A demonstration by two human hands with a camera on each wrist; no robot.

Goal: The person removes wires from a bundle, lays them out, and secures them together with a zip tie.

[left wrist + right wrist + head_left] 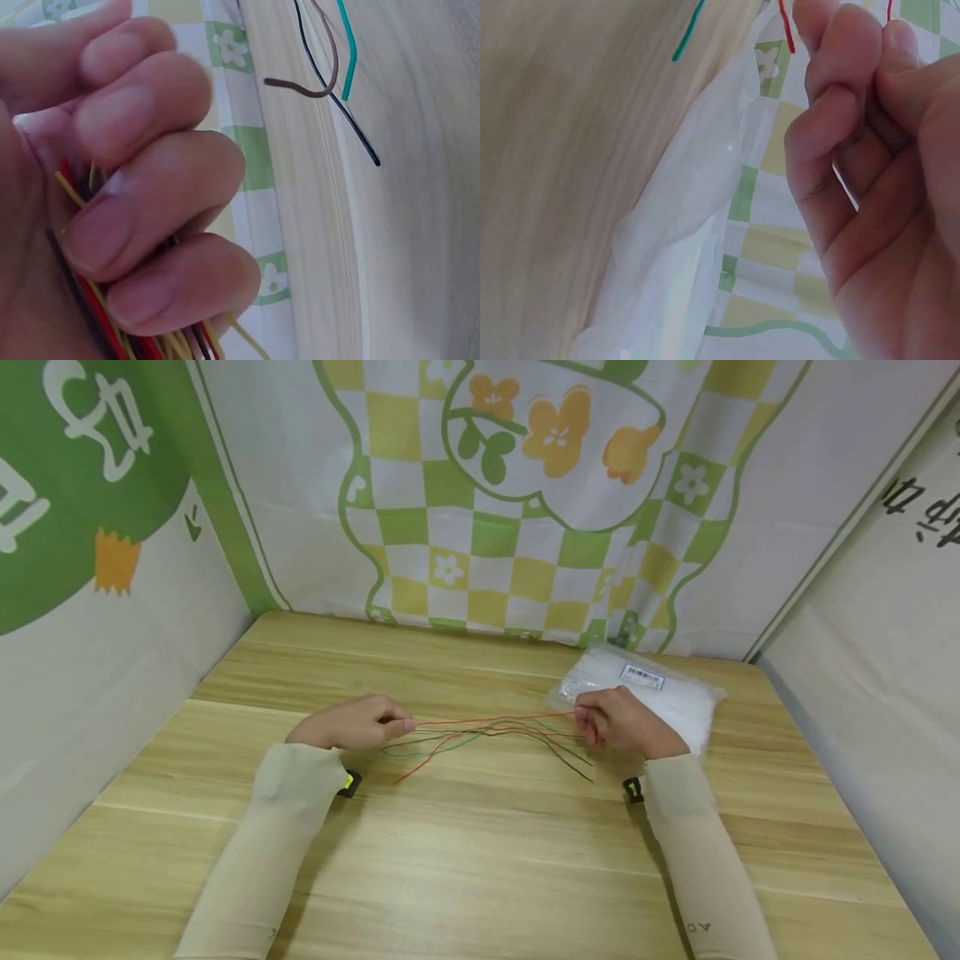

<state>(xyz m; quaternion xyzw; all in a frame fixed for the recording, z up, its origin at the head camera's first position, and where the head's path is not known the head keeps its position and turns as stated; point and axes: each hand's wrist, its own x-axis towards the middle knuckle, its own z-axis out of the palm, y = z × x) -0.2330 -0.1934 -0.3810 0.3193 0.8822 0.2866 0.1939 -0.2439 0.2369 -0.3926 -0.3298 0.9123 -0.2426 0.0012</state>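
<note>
My left hand (352,722) curls its fingers round a bundle of thin wires (154,346), yellow, red and dark, as the left wrist view shows. At right, my right hand (626,725) pinches the end of a red wire (890,10) between thumb and forefinger. In the head view this wire stretches across to the left fingertips. Several loose red, green and dark wires lie crossed between the hands. Past the left fingers, the left wrist view shows the ends of a black wire (354,125), a brown wire (300,91) and a green wire (349,64).
A clear plastic bag (678,697) with white contents and a barcode label lies behind the right hand on the wooden table (480,860). A checkered, flower-printed cloth (491,539) hangs along the table's back edge, with printed walls at both sides.
</note>
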